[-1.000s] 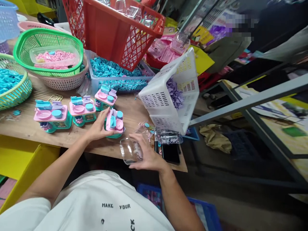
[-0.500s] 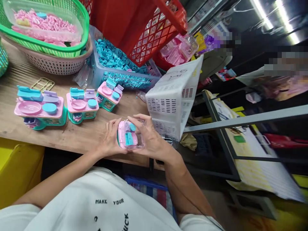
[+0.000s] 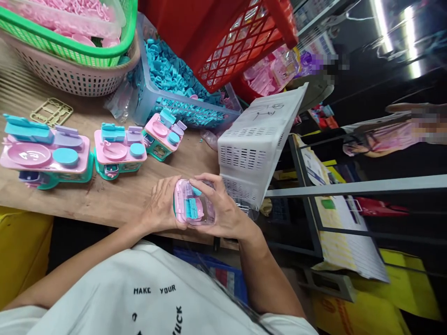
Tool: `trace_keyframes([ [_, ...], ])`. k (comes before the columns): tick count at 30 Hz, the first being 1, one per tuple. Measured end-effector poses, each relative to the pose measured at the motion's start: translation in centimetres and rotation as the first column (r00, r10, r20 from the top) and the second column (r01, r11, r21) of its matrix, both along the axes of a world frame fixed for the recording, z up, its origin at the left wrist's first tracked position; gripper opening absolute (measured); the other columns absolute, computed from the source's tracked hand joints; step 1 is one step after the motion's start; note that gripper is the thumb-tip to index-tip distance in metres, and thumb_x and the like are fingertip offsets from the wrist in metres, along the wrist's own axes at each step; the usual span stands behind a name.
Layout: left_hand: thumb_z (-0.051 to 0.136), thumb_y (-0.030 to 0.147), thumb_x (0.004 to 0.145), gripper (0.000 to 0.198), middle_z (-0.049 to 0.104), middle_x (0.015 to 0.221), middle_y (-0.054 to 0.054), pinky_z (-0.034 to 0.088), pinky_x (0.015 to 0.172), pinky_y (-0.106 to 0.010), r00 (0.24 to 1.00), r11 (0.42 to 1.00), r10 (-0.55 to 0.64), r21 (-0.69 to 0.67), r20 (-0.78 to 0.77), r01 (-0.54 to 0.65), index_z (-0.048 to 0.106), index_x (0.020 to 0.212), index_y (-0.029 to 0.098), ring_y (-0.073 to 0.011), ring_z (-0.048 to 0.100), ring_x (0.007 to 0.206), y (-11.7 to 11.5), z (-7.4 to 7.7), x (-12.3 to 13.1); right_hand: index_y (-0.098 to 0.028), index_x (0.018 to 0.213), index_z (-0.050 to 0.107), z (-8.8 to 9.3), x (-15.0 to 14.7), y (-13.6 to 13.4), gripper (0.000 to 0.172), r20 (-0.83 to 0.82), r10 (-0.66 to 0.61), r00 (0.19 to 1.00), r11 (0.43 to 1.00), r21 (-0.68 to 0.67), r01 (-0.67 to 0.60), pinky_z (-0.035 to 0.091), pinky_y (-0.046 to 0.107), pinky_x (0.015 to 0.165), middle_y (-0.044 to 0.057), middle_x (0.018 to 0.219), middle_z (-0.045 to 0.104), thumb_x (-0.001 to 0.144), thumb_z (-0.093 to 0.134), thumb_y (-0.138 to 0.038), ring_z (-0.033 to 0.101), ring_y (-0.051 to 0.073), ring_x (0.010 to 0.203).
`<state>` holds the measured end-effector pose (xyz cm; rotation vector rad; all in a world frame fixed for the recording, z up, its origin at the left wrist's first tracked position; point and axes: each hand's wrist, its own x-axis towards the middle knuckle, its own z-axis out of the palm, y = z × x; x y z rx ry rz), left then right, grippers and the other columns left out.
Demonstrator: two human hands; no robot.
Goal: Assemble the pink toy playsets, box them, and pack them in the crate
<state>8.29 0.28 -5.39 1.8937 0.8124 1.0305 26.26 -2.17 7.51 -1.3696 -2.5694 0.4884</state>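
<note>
ok so on my feed the left hand (image 3: 162, 202) is wrapped round the green-and-pink base side of a toy kitchen (image 3: 190, 209), & the right hand (image 3: 225, 204) is curved wide round a clear cover (image 3: 208, 211) that's over at least pt of its top, can't tell if it's fully seated. All that's near the front edge of the tabletop (image 3: 118, 200), so not much wood on my side tbh. Right side's tight too, white basket (image 3: 240, 153) is just beyond the right hand. Most room is bare wood b/w the left hand & the row of 3 other toy kitchens (image 3: 120, 151), all upright

Containers: clear bin (image 3: 150, 100) at the back w/ loads of blue parts (image 3: 171, 70), red basket (image 3: 174, 28) tilted above it w/ clear plastic pcs showing thru the mesh, green basket (image 3: 130, 28) w/ pink bits, nested in a pale pink basket (image 3: 70, 74)
</note>
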Motion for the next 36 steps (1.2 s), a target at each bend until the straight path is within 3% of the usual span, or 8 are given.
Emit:
trace_keyframes([
  [7, 0.086, 0.051, 0.055, 0.111, 0.051, 0.134, -0.015, 0.043, 0.100, -0.052, 0.999, 0.999, 0.036, 0.022, 0.013, -0.036, 0.027, 0.146, 0.024, -0.0373, 0.051, 0.120, -0.3, 0.0, 0.1, -0.031, 0.155, 0.023, 0.0, -0.1, -0.2, 0.102, 0.004, -0.022, 1.000, 1.000, -0.009, 0.022, 0.051, 0.051, 0.108, 0.013, 0.135, 0.036, 0.072, 0.083, -0.037, 0.048, 0.033, 0.131],
  [13, 0.086, 0.052, 0.055, 0.113, 0.051, 0.136, -0.016, 0.043, 0.101, -0.054, 0.998, 0.999, 0.049, 0.016, 0.034, -0.050, 0.028, 0.147, 0.023, -0.0384, 0.051, 0.121, -0.5, -0.3, 0.2, -0.034, 0.155, 0.022, 0.6, -0.4, 0.4, 0.098, 0.023, 0.040, 0.999, 0.998, -0.045, -0.039, 0.047, 0.052, 0.111, 0.014, 0.147, 0.034, 0.077, 0.080, -0.042, 0.043, 0.034, 0.139],
  [18, 0.087, 0.043, 0.053, 0.110, 0.052, 0.135, -0.014, 0.043, 0.101, -0.053, 0.999, 0.999, 0.038, 0.012, 0.039, -0.039, 0.029, 0.145, 0.025, -0.0371, 0.050, 0.121, -0.5, -0.2, 0.0, -0.030, 0.153, 0.027, 0.9, -0.6, 0.5, 0.097, 0.019, 0.058, 0.998, 0.998, -0.013, -0.058, 0.051, 0.049, 0.106, 0.014, 0.139, 0.042, 0.074, 0.082, -0.035, 0.051, 0.032, 0.130],
  [24, 0.085, 0.041, 0.054, 0.105, 0.053, 0.135, -0.012, 0.044, 0.101, -0.051, 0.998, 0.999, 0.047, 0.015, 0.040, -0.048, 0.031, 0.143, 0.026, -0.0355, 0.051, 0.121, -0.5, -0.1, -0.1, -0.030, 0.154, 0.026, 1.7, -1.1, 1.0, 0.095, 0.059, 0.094, 0.994, 0.995, -0.038, -0.092, 0.051, 0.049, 0.103, 0.014, 0.139, 0.042, 0.075, 0.079, -0.033, 0.053, 0.032, 0.127],
  [29, 0.087, 0.055, 0.053, 0.109, 0.053, 0.134, -0.012, 0.044, 0.101, -0.051, 0.998, 0.999, 0.051, -0.004, 0.032, -0.051, 0.033, 0.142, 0.024, -0.0346, 0.052, 0.120, -0.5, 0.0, 0.1, -0.028, 0.154, 0.025, 2.6, -1.5, 1.5, 0.100, 0.105, 0.151, 0.983, 0.985, -0.099, -0.141, 0.049, 0.051, 0.106, 0.016, 0.139, 0.039, 0.076, 0.081, -0.051, 0.049, 0.033, 0.131],
  [36, 0.085, 0.051, 0.054, 0.105, 0.054, 0.132, -0.013, 0.045, 0.101, -0.051, 0.996, 0.996, 0.083, 0.023, 0.039, -0.083, 0.033, 0.140, 0.021, -0.0348, 0.052, 0.119, -0.6, -0.2, 0.2, -0.029, 0.149, 0.028, 1.3, -0.8, 1.1, 0.099, 0.037, 0.080, 0.996, 0.995, -0.063, -0.077, 0.049, 0.052, 0.106, 0.014, 0.136, 0.044, 0.072, 0.085, -0.051, 0.049, 0.033, 0.128],
])
